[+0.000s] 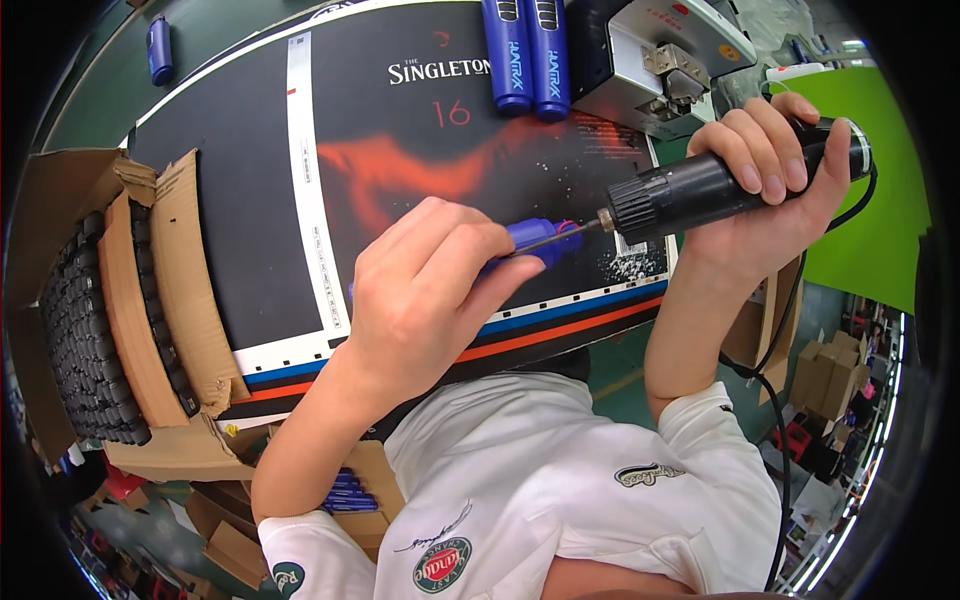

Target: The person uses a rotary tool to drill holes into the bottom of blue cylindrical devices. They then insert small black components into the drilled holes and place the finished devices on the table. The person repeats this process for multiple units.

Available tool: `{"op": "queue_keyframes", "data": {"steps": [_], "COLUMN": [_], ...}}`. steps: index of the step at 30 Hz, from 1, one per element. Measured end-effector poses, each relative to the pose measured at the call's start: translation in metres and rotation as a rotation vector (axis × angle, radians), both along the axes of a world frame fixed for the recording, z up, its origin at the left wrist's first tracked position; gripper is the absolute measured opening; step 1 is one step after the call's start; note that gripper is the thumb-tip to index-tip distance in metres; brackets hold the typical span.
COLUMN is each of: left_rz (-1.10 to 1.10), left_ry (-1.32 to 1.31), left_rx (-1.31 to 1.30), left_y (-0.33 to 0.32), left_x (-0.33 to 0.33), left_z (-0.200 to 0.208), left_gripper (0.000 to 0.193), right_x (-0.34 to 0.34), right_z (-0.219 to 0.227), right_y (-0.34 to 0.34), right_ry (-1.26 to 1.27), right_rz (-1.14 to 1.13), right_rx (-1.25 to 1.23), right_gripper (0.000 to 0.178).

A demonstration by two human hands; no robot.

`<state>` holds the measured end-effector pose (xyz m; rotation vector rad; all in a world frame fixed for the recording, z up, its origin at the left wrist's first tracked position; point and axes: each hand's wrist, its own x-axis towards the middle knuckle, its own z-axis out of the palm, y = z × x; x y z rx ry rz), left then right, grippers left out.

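My right hand [755, 180] is wrapped round a black electric screwdriver [665, 198], held nearly level with its long thin bit pointing left. A blue cylindrical casing [550, 232] lies under the bit, low over the printed board. My left hand [425, 285] is closed on the casing, with thumb and forefinger close to the bit's far end. The bit's tip and any screw are hidden by the fingers. A pinkish ring shows at the casing's right end.
Two blue casings [548, 60] lie side by side by a metal-and-black machine [655, 75]. Another blue casing [159, 50] is at the far left. A cardboard box [185, 280] holds rows of black parts [85, 330]. The screwdriver's black cable [775, 400] hangs at right.
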<state>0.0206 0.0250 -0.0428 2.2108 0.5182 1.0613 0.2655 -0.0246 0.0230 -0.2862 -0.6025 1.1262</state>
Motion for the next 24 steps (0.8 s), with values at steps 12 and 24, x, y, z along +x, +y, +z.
{"op": "queue_keyframes", "data": {"steps": [12,24], "left_rz": [0.06,0.081], "left_ry": [0.396,0.351], "left_rx": [0.391,0.318], "left_y": [0.0,-0.003], "left_x": [0.004,0.006], "left_z": [-0.002,-0.011], "left_gripper": [0.041,0.051], "right_x": [0.025,0.001], "right_z": [0.038,0.04], "right_y": [-0.04,-0.025], "right_ry": [-0.445,-0.74], "right_rz": [-0.043,0.093], "right_rx": [0.119,0.213], "right_gripper": [0.031,0.039]}}
